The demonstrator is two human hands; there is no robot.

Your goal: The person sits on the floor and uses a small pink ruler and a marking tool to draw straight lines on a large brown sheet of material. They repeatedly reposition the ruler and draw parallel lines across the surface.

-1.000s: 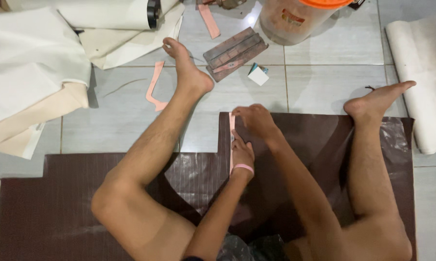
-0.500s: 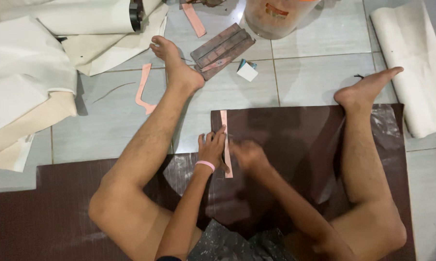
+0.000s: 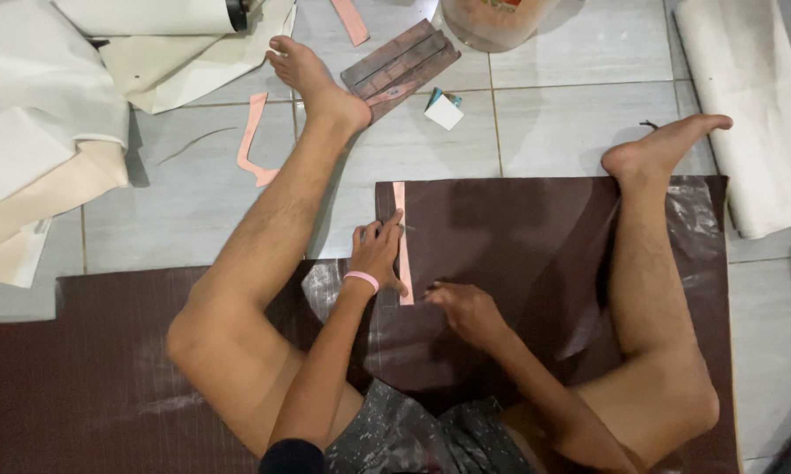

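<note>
I sit on a tiled floor with a dark brown sheet [image 3: 518,237] spread between my legs. A narrow pink strip template [image 3: 402,241] lies upright on the sheet near its left edge. My left hand [image 3: 376,253], with a pink band on the wrist, presses its fingers on the strip from the left. My right hand [image 3: 465,309] rests on the sheet at the strip's lower end, fingers curled as if around a small tool that I cannot make out.
Cream fabric rolls and sheets [image 3: 53,114] lie at the far left, another pale roll [image 3: 746,114] at the right. A stack of dark brown strips [image 3: 400,66], a small white card [image 3: 444,111], pink cut-outs [image 3: 253,140] and a plastic tub [image 3: 496,17] sit ahead.
My right hand has moved from the strip's top end down along its right side to the lower end. The left hand shifted up onto the strip's left side.
</note>
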